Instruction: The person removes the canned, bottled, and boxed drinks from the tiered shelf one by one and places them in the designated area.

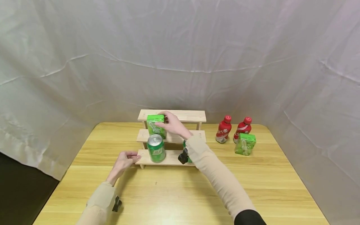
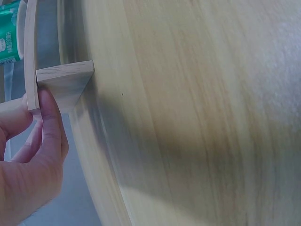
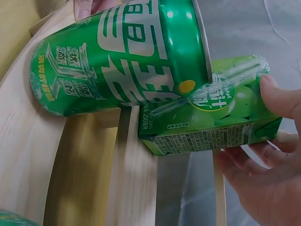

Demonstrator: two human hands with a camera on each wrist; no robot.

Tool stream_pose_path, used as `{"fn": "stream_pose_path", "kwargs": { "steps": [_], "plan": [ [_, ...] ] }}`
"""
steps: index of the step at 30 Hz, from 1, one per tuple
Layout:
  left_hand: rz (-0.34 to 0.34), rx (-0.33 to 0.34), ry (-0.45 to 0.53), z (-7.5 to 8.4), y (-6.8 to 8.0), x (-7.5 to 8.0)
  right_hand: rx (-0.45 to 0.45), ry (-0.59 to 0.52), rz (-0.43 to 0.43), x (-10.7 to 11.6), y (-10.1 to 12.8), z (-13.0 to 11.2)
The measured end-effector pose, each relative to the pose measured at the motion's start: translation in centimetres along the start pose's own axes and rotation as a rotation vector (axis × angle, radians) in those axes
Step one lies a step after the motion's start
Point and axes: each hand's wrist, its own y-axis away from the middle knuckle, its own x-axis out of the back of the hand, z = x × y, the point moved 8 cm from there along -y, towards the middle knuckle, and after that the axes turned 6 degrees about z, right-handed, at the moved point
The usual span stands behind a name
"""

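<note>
A three-step wooden rack (image 1: 194,116) stands at the back middle of the table (image 1: 174,193). My right hand (image 1: 172,124) grips a green juice carton (image 1: 155,125) on the middle step; in the right wrist view the fingers (image 3: 277,99) curl round the carton (image 3: 211,122). A green soda can (image 1: 156,148) stands upright on the bottom step, in front of the carton, and shows in close-up as the can (image 3: 117,66). My left hand (image 1: 125,160) holds the left end of the bottom step; its fingers (image 2: 49,122) pinch the rack's board end (image 2: 56,84).
Two red bottles (image 1: 223,129) (image 1: 242,128) and a second green juice carton (image 1: 245,144) stand on the table to the right of the rack. White cloth walls surround the table. The left table edge drops to a dark floor.
</note>
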Motion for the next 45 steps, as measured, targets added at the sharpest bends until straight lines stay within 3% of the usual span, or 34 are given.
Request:
{"fn": "stream_pose_path", "kwargs": {
  "steps": [10,19,29,35,43,45],
  "plan": [
    [-0.028,-0.005,0.026,0.1,0.0,-0.2,0.001,0.014,0.011,0.0,0.2,-0.4],
    [-0.024,0.002,0.043,0.1,0.1,-0.1,0.024,0.032,0.110,2.0,0.9,-1.4],
    [-0.015,-0.002,0.049,0.1,0.2,-0.2,0.138,-0.048,0.210,6.2,3.7,-2.4],
    [-0.012,-0.002,0.045,-0.1,0.2,-0.2,0.086,-0.165,0.265,9.5,5.8,-3.1],
    [-0.015,0.004,0.053,0.1,0.3,-0.5,0.083,-0.133,0.334,13.6,7.4,0.3],
    [-0.018,0.004,0.051,0.1,0.3,-0.7,0.081,-0.114,0.338,14.8,8.4,0.1]
  ]
}}
